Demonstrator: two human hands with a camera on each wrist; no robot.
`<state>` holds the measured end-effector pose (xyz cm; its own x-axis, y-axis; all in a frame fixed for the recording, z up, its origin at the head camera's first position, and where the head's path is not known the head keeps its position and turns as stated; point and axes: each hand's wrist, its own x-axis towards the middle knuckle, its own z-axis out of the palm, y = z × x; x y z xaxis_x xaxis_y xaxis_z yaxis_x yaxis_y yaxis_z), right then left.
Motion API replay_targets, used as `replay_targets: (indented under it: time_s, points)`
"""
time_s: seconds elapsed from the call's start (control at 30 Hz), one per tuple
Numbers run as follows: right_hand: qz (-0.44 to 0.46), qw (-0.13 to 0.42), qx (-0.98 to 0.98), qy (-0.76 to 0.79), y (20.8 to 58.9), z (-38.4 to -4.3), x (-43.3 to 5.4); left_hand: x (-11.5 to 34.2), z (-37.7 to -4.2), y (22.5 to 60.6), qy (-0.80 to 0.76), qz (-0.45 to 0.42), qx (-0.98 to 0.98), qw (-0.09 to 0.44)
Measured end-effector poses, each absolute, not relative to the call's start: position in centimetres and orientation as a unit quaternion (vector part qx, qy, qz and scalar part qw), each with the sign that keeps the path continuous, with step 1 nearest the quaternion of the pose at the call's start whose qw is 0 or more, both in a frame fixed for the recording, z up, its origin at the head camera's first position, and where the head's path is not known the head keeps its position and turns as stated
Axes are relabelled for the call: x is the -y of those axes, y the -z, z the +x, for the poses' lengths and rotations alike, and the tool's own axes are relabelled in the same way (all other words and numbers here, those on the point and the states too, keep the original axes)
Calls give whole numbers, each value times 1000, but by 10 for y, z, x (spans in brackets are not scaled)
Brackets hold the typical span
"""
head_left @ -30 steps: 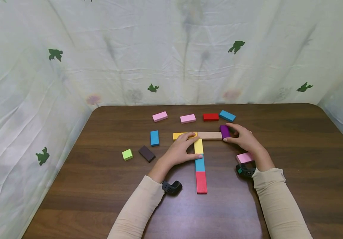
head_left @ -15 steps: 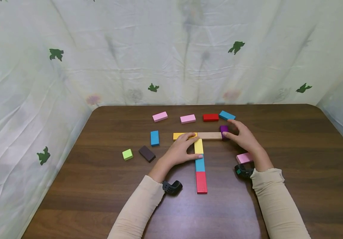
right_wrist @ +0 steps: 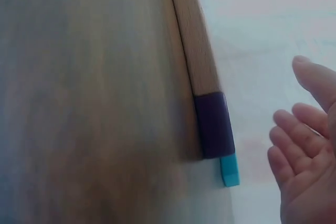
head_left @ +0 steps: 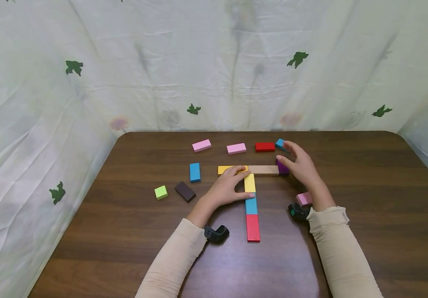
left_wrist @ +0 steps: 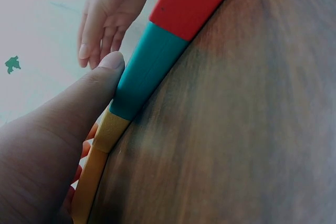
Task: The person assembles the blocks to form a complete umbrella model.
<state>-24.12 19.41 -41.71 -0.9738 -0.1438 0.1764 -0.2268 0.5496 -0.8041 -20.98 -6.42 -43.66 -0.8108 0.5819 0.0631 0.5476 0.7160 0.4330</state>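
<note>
Behind the bench [head_left: 105, 248] hangs a pale curtain [head_left: 154, 62] with green shapes on it. On the bench, an orange block [head_left: 226, 169], a plain wooden block [head_left: 264, 170] and a purple block [head_left: 283, 169] make a cross row; a yellow block [head_left: 249, 183], a teal block [head_left: 251, 207] and a near red block [head_left: 252, 228] run from it toward the person. The left hand [head_left: 224, 189] rests at the junction with loose grip, probably to keep the joints aligned. The right hand [head_left: 304, 167] holds nothing, its fingers spread beside the purple block, which lies against the wooden block's end and seems to need no support.
</note>
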Motion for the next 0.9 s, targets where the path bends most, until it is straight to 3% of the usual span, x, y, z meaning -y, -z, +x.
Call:
replay_targets:
  time_s: [0.4,0.9]
  points:
    - [86,77,875,-470,413,-256,-187,64,-210,438,-220,305,-926,37]
    - [73,51,886,-455,420,-276,-189,65,-210,439,-212,308,-927,29]
